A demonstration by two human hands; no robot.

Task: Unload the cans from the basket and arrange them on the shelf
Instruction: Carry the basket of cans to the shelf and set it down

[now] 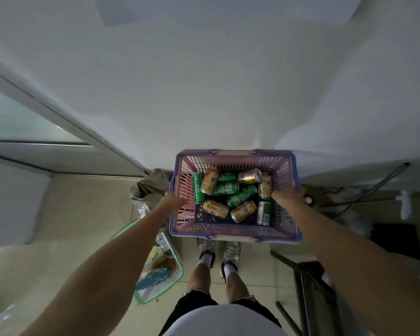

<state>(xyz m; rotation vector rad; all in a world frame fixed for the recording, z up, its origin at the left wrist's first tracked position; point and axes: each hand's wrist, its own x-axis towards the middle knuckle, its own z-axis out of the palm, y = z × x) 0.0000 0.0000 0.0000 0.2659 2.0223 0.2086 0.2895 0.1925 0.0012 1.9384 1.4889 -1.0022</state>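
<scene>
While the cans point(230, 197), gold and green, lie tumbled on their sides in the basket point(235, 235), none has yet been taken out; the basket is held level above the floor, just beyond the shoes point(218, 251) and close to a white wall point(204, 93), probably so that it can be carried or set down without spilling; each side rim is gripped, by the left hand point(174, 198) at the left and the right hand point(286, 194) at the right, fingers curled over the edge, tips hidden; both arms are stretched forward and down; no shelf can be made out; a green-rimmed clear box point(159, 270) lies at near left.
</scene>
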